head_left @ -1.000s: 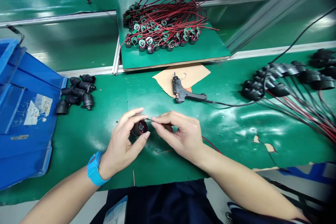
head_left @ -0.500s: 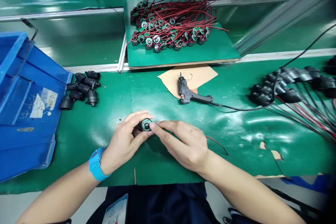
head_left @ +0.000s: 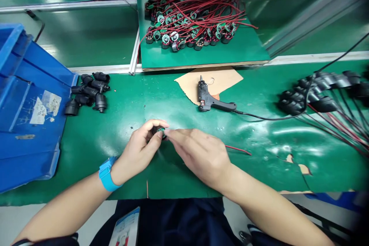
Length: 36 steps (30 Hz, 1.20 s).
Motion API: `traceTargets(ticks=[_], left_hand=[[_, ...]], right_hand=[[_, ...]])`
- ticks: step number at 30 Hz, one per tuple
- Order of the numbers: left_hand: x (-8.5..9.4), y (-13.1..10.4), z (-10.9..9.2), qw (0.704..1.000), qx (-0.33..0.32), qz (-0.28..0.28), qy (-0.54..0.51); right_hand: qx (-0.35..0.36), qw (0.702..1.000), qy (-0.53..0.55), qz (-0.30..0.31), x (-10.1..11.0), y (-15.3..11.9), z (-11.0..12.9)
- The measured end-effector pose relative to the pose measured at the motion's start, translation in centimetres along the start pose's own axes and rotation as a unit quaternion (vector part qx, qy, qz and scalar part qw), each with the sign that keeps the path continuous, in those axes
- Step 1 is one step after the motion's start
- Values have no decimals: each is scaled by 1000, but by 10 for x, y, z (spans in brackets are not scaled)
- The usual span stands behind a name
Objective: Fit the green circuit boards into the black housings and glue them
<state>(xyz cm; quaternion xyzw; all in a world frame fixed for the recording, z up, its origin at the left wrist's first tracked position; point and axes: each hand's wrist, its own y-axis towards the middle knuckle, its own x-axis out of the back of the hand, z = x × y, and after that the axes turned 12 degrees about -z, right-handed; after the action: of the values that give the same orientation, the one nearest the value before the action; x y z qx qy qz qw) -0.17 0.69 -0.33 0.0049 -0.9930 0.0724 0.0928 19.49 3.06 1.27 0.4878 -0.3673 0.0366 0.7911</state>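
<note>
Left hand [head_left: 141,148] pinches a small black round plastic housing with green board [head_left: 159,132], right hand [head_left: 201,153] fingertips pressing its face; probably light, rigid, best gripped by rim, thin red lead [head_left: 238,150] trailing right looks delicate.

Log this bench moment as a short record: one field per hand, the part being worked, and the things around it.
Left hand: left hand grips a small black round housing, blue wristband on the wrist
Right hand: right hand has its fingertips on the same housing
Wire: red wire trails right from under the right hand
Centre: black glue gun lying on brown cardboard
Left: loose black housings beside a blue bin
Far: board with red-wired round parts
Right: wired black housings
Surface: green bench mat
</note>
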Motion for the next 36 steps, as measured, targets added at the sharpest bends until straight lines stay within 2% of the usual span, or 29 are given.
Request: traceTargets(ticks=[3, 9, 12, 15, 20, 24, 31, 34, 35, 36], left_hand=[[-1, 0, 0, 1000, 9, -8, -10], [-2, -3, -5, 999, -27, -41, 21], [-1, -4, -6, 999, -14, -35, 7], [-2, -3, -7, 999, 8, -16, -41], [-4, -5, -7, 995, 49, 14, -90], [-5, -9, -6, 996, 42, 26, -71], [-11, -24, 6, 996, -26, 69, 46], [-2, -15, 6, 978, -93, 112, 148], [7, -8, 5, 967, -142, 85, 196], [18, 0, 4, 948, -200, 34, 247]], right_hand=[[-72, 997, 18, -14, 0, 0, 0], [-100, 990, 100, -26, -2, -2, 12], [-103, 986, 129, -26, -1, -3, 15], [-80, 994, 72, -15, 4, -2, 12], [-17, 996, -42, 75, 13, 4, 9], [12, 993, -87, 77, 14, 6, 15], [31, 985, -145, 88, 22, -2, 37], [-15, 973, -208, 97, 39, -11, 28], [-50, 963, -245, 98, 49, -17, 18], [-95, 950, -282, 96, 62, -25, 5]])
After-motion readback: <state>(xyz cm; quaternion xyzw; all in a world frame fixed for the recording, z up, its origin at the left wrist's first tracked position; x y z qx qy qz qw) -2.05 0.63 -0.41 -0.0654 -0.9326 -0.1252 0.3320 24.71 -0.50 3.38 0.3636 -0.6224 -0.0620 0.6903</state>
